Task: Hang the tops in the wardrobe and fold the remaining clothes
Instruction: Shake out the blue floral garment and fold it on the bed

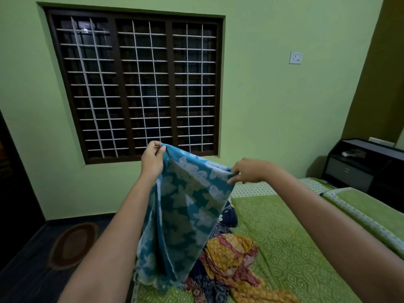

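Head view. The left hand (152,159) and the right hand (249,171) each pinch the top edge of a teal cloth printed with pale leaf shapes (185,206), fingers clamped on the fabric, holding it raised so that it hangs down over the near left part of a bed with a green patterned cover (282,243). A crumpled mustard-and-red printed garment (231,254) lies on the bed just beside the cloth's lower edge. A barred dark-framed window (135,84) fills the far green wall.
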### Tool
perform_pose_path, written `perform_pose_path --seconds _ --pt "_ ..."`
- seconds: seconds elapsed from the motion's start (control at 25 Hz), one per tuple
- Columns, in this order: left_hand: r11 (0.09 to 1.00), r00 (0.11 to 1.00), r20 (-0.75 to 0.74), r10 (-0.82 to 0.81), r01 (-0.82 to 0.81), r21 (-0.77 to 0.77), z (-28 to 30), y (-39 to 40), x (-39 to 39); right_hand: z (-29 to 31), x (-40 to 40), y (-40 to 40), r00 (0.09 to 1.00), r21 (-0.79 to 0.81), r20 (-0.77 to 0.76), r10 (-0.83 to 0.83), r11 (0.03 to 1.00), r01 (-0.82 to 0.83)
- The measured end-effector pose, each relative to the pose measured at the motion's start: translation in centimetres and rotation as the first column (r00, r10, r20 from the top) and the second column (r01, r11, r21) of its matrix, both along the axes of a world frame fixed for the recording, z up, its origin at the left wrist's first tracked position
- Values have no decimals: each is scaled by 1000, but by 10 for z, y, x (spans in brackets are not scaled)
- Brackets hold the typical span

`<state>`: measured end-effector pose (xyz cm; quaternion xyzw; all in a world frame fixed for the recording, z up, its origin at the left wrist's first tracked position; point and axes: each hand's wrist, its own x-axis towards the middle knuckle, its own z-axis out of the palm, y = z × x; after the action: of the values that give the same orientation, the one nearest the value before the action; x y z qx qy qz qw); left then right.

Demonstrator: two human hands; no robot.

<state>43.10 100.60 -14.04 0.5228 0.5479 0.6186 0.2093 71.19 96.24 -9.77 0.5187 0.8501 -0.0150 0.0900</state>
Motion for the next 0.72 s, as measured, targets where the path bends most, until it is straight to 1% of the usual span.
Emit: perform_pose_path --seconds 0.04,0.12,0.2,0.28,0.32,0.44,0.56,0.64,0.72 --pt "1000 998 -58 -16 16 2 -6 -2 -2 1 4 1 999 32 -27 -21 999 22" --pt "997 989 -124 -78 81 14 -20 -8 -4 4 13 -2 995 96 -83 -58 993 66" --pt "974 950 -216 -225 226 -21 -30 -15 1 8 24 -9 991 113 -96 -91 988 102" --pt "920 882 -262 -392 376 -112 -40 -19 13 9 38 -18 988 106 -67 -139 984 145" --pt "887 853 -247 -461 439 -141 -44 -19 24 9 49 -24 983 105 -62 -171 979 177" --pt "820 797 -197 -571 541 -185 -53 -21 64 7 86 -45 966 99 -55 -251 962 256" --pt "749 738 -138 -661 638 -176 -56 -29 116 2 135 -76 936 64 -81 -342 936 347" --pt "726 713 -140 -687 669 -160 -55 -37 153 -1 171 -100 920 53 -93 -379 921 385" --pt "710 688 -177 -704 685 -164 -50 -49 192 -4 209 -125 905 47 -91 -415 906 421"
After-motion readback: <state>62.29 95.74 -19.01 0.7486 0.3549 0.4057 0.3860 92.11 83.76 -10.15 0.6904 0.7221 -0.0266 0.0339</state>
